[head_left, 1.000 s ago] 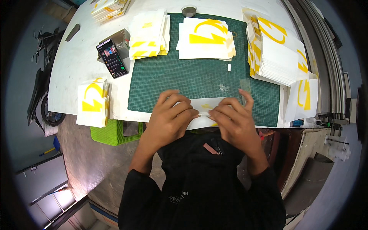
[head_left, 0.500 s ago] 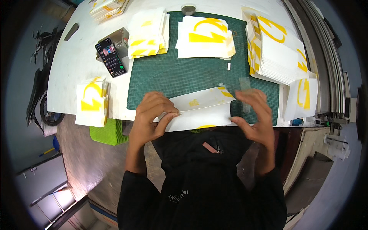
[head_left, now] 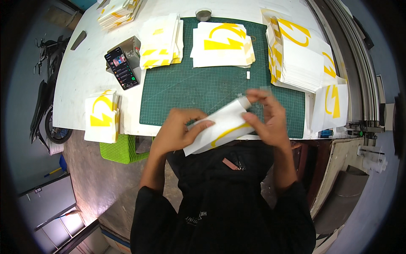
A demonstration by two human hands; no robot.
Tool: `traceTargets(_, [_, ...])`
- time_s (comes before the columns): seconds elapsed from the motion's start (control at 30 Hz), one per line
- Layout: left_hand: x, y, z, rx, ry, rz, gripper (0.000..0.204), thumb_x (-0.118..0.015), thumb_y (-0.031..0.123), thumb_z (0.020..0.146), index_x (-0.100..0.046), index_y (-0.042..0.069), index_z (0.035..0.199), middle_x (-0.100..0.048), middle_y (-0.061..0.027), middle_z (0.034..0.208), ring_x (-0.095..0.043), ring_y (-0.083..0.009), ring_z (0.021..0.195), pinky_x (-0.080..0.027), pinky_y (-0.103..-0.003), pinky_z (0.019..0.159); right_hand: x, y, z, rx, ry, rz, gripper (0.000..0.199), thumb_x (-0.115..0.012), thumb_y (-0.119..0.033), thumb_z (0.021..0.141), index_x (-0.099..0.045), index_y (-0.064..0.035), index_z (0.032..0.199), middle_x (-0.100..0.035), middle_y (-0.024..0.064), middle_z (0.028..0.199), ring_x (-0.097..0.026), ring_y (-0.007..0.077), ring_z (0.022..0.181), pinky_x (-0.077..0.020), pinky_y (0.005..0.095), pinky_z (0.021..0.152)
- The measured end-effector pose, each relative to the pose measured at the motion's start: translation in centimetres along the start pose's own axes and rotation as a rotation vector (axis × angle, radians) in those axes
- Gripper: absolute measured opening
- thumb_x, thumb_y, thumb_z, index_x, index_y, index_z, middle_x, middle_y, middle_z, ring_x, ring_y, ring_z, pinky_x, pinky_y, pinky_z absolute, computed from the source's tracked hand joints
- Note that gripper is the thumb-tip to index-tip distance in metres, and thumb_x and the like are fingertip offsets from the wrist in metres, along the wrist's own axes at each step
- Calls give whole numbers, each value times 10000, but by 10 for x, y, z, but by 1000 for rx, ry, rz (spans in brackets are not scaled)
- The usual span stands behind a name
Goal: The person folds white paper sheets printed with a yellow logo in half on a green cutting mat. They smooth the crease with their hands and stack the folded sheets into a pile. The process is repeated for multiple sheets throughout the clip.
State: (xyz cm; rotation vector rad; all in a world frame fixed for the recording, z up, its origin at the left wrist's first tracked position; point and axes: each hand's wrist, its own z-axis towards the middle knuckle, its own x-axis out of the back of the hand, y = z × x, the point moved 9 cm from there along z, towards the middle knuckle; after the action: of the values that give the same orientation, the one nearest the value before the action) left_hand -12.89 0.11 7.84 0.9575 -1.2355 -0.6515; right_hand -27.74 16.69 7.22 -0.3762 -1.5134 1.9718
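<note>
A folded white paper point(head_left: 224, 125) with a yellow curved print slants above the near edge of the green cutting mat point(head_left: 182, 93). My left hand point(head_left: 179, 129) pinches its lower left end, thumb on top and fingers behind. At the raised right end, my right hand point(head_left: 270, 120) closes on the paper, with the thumb on the near face and the fingers at the top corner. Slight blur softens the right fingertips. A clear strip point(head_left: 265, 89) lies mostly hidden behind the right hand.
Stacks of yellow-printed paper stand at the back middle point(head_left: 220, 53), back left point(head_left: 160, 44), right point(head_left: 302, 67) and left edge point(head_left: 99, 120). A phone point(head_left: 122, 67) leans on a metal block point(head_left: 129, 48). A small round container point(head_left: 203, 16) stands behind the mat. Below left sits a green basket point(head_left: 116, 151).
The paper has gone from nearly level, with its fold open toward me, to a closed slant with the right end raised. My right hand has come in from beside it onto that end.
</note>
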Motion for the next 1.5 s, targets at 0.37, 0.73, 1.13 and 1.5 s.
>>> traceTargets(0.37, [-13,-63,-9,93,291,-808,129,-729,92,1006,-731,-36,989,-754,-69,910,-657,-81,793,-520,-237,741,-83,60,-29,-326,-11,953,1261,-977,-177,689,-166,-55,1646,-502,171,1512,-546,294,1378,-456,443,1138])
traceTargets(0.73, [25,-55,-30,178,463,-559,162,-726,118,1020,-728,-36,969,-734,-32,884,-624,-60,774,-496,-224,723,-64,73,-27,-482,99,750,732,-864,28,769,-512,-4,1410,-675,117,1270,-667,212,1180,-547,378,1036])
traceTargets(1.13, [19,-83,-41,304,454,-453,169,-747,96,1004,-729,-32,895,-685,18,777,-556,-21,682,-442,-202,625,-31,77,-32,-483,74,605,380,-779,54,902,-612,77,1242,-758,178,1159,-745,175,1022,-611,319,905])
traceTargets(1.5, [15,-89,-37,333,454,-421,186,-747,122,1008,-744,-39,915,-702,11,792,-575,-19,694,-442,-195,628,-4,84,-39,-497,154,463,368,-780,47,912,-600,92,1229,-789,146,938,-752,138,868,-593,250,791])
